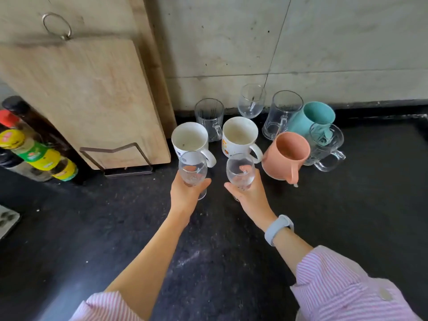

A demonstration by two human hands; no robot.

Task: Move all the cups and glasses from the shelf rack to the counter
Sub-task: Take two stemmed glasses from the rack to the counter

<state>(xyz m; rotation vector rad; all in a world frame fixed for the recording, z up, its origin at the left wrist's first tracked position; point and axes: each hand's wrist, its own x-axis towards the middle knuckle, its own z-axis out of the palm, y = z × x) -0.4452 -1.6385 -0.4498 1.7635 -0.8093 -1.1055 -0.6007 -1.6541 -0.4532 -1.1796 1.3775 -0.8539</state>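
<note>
My left hand grips a clear wine glass upright, just in front of a white mug. My right hand holds a second clear wine glass in front of another white mug. Both glasses are close above the dark counter; whether their feet touch it is hidden. Behind stand a pink mug, a teal mug, a stemmed glass and clear glass mugs. No shelf rack is in view.
A large wooden cutting board leans in a metal stand against the wall on the left. Sauce bottles lie beside it at the far left. A grey wall backs the counter.
</note>
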